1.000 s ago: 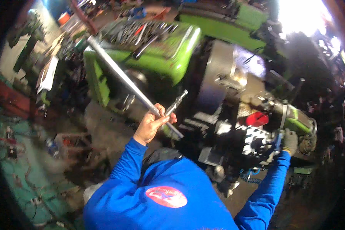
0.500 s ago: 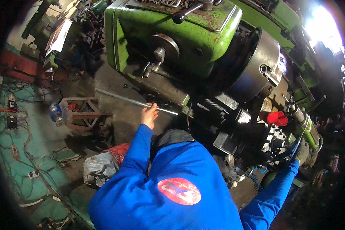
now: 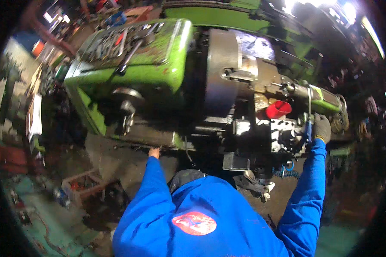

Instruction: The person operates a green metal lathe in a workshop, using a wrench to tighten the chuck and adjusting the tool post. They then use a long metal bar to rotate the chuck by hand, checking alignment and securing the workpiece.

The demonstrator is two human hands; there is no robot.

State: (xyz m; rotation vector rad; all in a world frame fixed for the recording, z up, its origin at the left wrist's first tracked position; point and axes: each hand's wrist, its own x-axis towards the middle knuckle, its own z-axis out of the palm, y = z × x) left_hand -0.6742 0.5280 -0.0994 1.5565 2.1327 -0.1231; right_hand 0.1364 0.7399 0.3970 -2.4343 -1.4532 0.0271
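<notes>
My bare left hand (image 3: 154, 153) is at the front lower edge of the green lathe headstock (image 3: 167, 79), beside a thin dark lever (image 3: 122, 147). Its fingers look closed, but what they hold is hidden and blurred. My gloved right hand (image 3: 321, 127) is curled closed at the machine's right side, next to a blue handle-like piece (image 3: 308, 130); I cannot make out what lies in its grip. To its left are the tool post (image 3: 283, 136) and a red cup-like container (image 3: 278, 109). The large metal chuck (image 3: 222, 70) stands between my hands, farther off.
Wrenches and other tools (image 3: 107, 45) lie on the headstock top, beside a long lever with a dark knob (image 3: 121, 70). A grey rag (image 3: 248, 182) sits below the carriage. On the left floor is a reddish metal frame (image 3: 83, 186).
The view has swung, so the lathe appears lower and further left. My left hand has gone to the headstock's lower edge; the long metal rod it held no longer shows clearly. My right hand stays at the right.
</notes>
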